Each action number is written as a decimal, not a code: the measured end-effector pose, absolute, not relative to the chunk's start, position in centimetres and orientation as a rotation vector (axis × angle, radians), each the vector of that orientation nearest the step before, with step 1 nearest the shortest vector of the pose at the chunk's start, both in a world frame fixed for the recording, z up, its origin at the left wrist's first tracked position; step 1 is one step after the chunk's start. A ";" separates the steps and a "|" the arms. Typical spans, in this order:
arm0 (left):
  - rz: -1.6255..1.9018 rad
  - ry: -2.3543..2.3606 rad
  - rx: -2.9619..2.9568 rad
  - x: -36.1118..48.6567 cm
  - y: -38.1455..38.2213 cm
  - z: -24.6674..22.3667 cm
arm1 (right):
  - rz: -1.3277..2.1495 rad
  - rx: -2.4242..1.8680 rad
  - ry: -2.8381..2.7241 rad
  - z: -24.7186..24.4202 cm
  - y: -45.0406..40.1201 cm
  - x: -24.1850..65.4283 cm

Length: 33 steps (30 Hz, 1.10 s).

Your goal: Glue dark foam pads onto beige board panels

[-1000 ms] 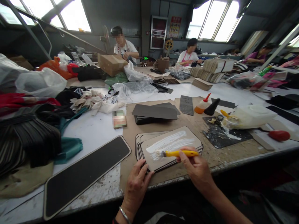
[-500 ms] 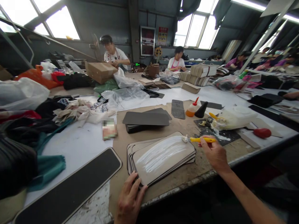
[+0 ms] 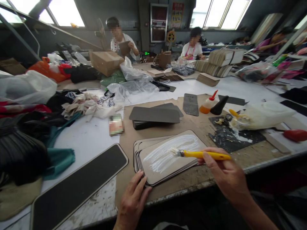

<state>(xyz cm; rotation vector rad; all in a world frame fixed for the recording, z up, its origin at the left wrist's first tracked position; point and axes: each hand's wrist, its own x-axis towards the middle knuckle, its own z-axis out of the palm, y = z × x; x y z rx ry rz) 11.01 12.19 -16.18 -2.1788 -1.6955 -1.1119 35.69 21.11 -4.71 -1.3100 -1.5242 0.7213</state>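
Note:
A yellow-handled brush [image 3: 195, 154] is gripped in my right hand [image 3: 230, 174], its bristles resting on the top board of a stack of tan boards [image 3: 165, 171]. White paste [image 3: 165, 153] lies in streaks over that board. My left hand [image 3: 133, 198] rests with fingers outstretched against the stack's near left corner. Behind the stack lies a pile of dark grey panels [image 3: 155, 115]. To the right, a whitish plastic container [image 3: 266, 115] lies on its side, paste at its mouth, over a smeared black sheet [image 3: 216, 137].
A long black panel [image 3: 81, 188] lies at left, near cloth scraps [image 3: 81, 105]. An orange glue bottle with a red tip [image 3: 207, 103] stands beside a black cone-shaped piece [image 3: 219, 106]. A cardboard box [image 3: 105, 62] and two people in white shirts are across the table.
The brush has moved left from the board's far right edge to its middle, and the streaked area is wider. My left hand stays at the corner. The view has shifted somewhat.

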 end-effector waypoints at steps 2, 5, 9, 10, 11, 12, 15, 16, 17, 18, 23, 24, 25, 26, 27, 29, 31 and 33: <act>-1.122 -1.734 -2.175 11.1 12.0 -16.1 | 0.702 -1.385 -1.479 -4.6 21.5 36.6; -1.116 -1.762 -2.192 11.1 12.0 -16.2 | 0.784 -1.427 -1.489 -5.3 21.0 36.7; -1.114 -1.739 -2.207 11.0 12.0 -16.5 | 0.831 -1.525 -1.525 -6.8 21.0 37.7; -1.118 -1.730 -2.214 10.9 12.0 -16.6 | 0.782 -1.581 -1.509 -6.9 21.3 38.5; -1.123 -1.720 -2.220 10.9 12.1 -16.6 | 0.705 -1.646 -1.477 -6.9 21.7 39.5; -1.129 -1.711 -2.223 10.8 12.1 -16.7 | 0.611 -1.710 -1.435 -6.6 22.1 40.5; -1.150 -1.698 -2.211 10.9 12.1 -16.5 | 0.358 -1.831 -1.353 -4.8 22.8 42.4; -1.151 -1.705 -2.208 10.9 12.1 -16.4 | 0.315 -1.843 -1.356 -4.1 23.0 42.4; -1.150 -1.714 -2.207 11.0 12.1 -16.2 | 0.297 -1.841 -1.373 -3.5 23.1 42.2; -1.148 -1.721 -2.206 11.1 12.1 -16.0 | 0.294 -1.825 -1.402 -3.0 23.3 41.7; -1.132 -1.764 -2.156 11.0 12.4 -14.5 | 0.334 -1.609 -1.643 -2.7 25.0 38.0; -1.126 -1.776 -2.146 10.9 12.5 -14.2 | 0.356 -1.556 -1.696 -2.9 25.5 37.3; -1.122 -1.784 -2.138 10.7 12.7 -13.9 | 0.395 -1.508 -1.737 -3.1 25.9 36.5; -1.125 -1.790 -2.130 10.5 12.9 -13.6 | 0.459 -1.461 -1.761 -3.4 26.3 35.7; -1.132 -1.792 -2.127 10.4 13.1 -13.5 | 0.544 -1.417 -1.773 -3.7 26.5 34.8; -1.139 -1.794 -2.146 10.1 13.4 -13.3 | 0.743 -1.337 -1.770 -4.3 26.7 32.9; -1.126 -1.789 -2.210 10.2 13.7 -13.4 | 0.920 -1.263 -1.752 -5.1 26.5 30.6; -1.101 -1.775 -2.287 10.4 13.9 -13.8 | 1.054 -1.198 -1.745 -5.9 26.3 28.6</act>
